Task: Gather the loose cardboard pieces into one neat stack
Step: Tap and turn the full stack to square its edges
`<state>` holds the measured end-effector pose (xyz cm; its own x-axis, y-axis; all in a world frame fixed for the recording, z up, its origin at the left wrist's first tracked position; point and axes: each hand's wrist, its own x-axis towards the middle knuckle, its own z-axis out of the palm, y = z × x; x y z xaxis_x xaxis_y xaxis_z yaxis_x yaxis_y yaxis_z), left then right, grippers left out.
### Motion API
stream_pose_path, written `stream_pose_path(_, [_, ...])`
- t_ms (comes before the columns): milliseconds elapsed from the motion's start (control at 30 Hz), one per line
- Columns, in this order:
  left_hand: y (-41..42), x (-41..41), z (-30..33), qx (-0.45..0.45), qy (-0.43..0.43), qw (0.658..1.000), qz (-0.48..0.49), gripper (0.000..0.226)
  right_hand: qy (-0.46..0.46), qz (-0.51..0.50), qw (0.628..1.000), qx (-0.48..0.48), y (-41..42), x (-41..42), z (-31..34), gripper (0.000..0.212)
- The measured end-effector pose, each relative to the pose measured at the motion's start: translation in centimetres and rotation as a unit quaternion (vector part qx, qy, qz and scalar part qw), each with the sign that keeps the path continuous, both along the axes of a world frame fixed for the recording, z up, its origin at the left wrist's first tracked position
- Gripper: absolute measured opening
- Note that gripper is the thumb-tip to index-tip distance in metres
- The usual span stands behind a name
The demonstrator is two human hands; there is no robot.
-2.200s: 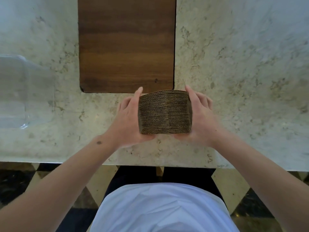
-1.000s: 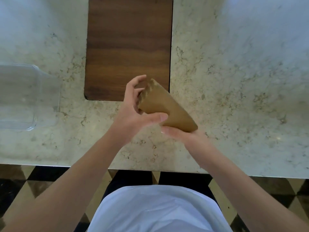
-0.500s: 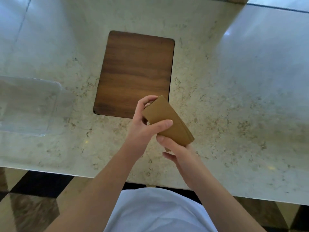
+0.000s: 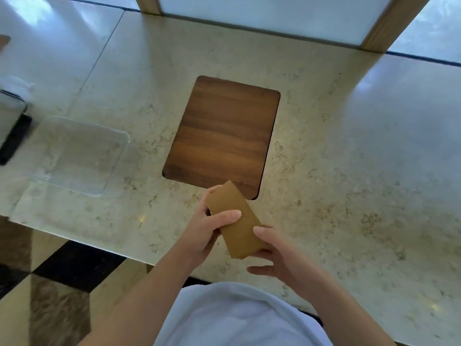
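Both hands' grip [image 4: 202, 233] [image 4: 279, 258] holds the cardboard stack [image 4: 235, 222], long axis running far-left to near-right.

Left hand [image 4: 207, 228] and right hand [image 4: 277, 255] curled, gripping together; forearms converging

marble counter [image 4: 349, 151], checkered floor [image 4: 62, 270]

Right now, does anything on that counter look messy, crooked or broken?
Nothing much. Both hands, left and right, hold the cardboard stack tilted above the counter; its near end looks slightly uneven. The clear tray and wooden board lie flat and unharmed.
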<state>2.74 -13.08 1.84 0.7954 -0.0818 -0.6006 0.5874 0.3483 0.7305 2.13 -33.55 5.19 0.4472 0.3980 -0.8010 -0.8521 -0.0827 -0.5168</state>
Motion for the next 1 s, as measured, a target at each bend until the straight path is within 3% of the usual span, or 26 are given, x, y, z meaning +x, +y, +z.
stream_pose_path(167, [0.3,-1.9,0.8,0.021,0.012,0.999,-0.033,0.065,-0.039,0.107,0.993,-0.038,0.6,2.0,-0.3,0.092])
stream_pose_path(267, [1.2,-1.9,1.6,0.032,0.018,0.997,-0.066,0.072,-0.064,0.159,0.984,-0.054,1.7,2.7,0.0,0.099])
stream_pose_path(333, [2.6,-1.8,2.1,0.038,0.016,0.994,-0.096,0.078,-0.077,0.179,0.979,-0.06,3.0,2.8,0.5,0.097])
stream_pose_path(433, [6.5,-1.1,3.9,0.042,-0.006,0.99,-0.131,0.067,-0.102,0.185,0.976,-0.047,6.5,2.8,1.5,0.087])
stream_pose_path(567, [15.0,0.0,6.3,0.066,-0.045,0.986,-0.147,0.073,-0.132,0.141,0.981,-0.032,14.6,3.1,2.7,0.084])
stream_pose_path(700, [25.0,1.6,7.8,0.068,-0.047,0.993,-0.088,0.101,-0.152,0.077,0.985,0.026,25.4,3.9,3.6,0.078])
stream_pose_path(833, [32.7,3.8,8.2,0.081,-0.031,0.996,-0.019,0.116,-0.146,0.015,0.987,0.061,34.2,6.1,3.3,0.075])
stream_pose_path(1000, [40.2,7.7,7.6,0.098,0.021,0.993,-0.057,0.124,-0.134,-0.006,0.989,0.061,41.7,8.9,2.1,0.059])
